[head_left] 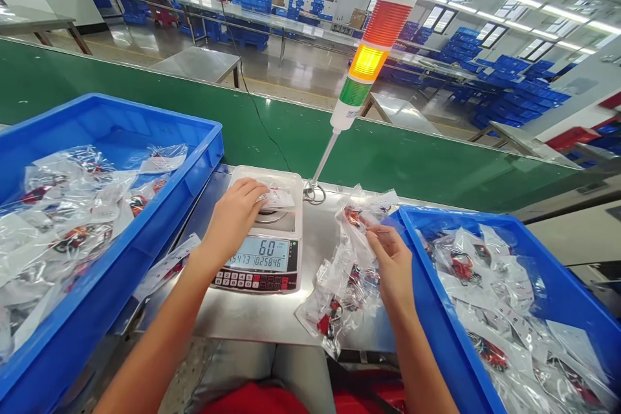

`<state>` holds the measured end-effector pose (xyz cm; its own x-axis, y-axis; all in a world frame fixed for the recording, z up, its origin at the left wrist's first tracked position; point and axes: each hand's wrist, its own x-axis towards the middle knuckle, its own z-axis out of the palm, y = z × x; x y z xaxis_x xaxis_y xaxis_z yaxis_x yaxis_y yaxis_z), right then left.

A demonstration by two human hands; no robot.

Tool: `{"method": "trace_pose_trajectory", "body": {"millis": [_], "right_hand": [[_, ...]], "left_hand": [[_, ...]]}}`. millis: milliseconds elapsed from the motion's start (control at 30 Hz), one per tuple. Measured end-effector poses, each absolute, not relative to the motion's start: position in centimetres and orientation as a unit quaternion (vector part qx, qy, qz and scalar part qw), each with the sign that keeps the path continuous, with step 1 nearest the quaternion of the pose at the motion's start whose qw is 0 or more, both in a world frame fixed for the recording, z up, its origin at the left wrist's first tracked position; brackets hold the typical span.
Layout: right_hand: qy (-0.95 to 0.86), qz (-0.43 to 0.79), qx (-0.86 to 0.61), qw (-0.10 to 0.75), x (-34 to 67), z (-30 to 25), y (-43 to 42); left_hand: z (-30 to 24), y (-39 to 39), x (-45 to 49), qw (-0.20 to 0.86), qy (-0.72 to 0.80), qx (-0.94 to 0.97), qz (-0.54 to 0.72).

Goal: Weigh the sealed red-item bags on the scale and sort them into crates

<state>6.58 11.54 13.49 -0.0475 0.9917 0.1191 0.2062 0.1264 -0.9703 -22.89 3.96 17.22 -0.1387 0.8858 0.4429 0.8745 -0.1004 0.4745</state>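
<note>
My left hand reaches over the pan of a digital scale, fingers together and curled onto the edge of a clear plastic bag with a white label. The scale's display reads 60 on its top line. To the right, my right hand pinches a clear plastic bag holding small red and dark parts. More such bags lie heaped on the metal table just below that hand. My left fingertips are partly hidden behind the hand.
A blue bin with several bagged parts stands on the left; another blue bin of bags is on the right. One bag lies between left bin and scale. Behind the scale rises a signal light, amber lit, before a green partition.
</note>
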Motion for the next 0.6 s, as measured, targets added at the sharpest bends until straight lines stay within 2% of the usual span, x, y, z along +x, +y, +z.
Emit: {"method": "trace_pose_trajectory", "body": {"millis": [100, 233, 433, 533, 600], "right_hand": [[-0.6, 0.43, -0.47, 0.485, 5.7, 15.2, 11.1], [-0.616, 0.453, -0.416, 0.493, 3.2, 18.0, 11.5], [-0.691, 0.51, -0.285, 0.425, -2.7, 19.7, 14.4], [-0.679, 0.516, -0.319, 0.414, -4.2, 18.4, 15.6], [-0.665, 0.494, -0.355, 0.434, -4.2, 17.2, 15.9]], "left_hand": [[17.1, 6.0, -23.0, 0.045, 0.675, 0.654, 0.339], [17.1, 7.8, -23.4, 0.035, 0.698, 0.605, 0.382], [20.5, 4.8, -25.9, -0.047, 0.711, 0.424, 0.558], [22.3, 1.6, -28.3, -0.11, 0.704, 0.331, 0.619], [22.7, -0.7, -30.6, -0.149, 0.731, 0.31, 0.59]]}}
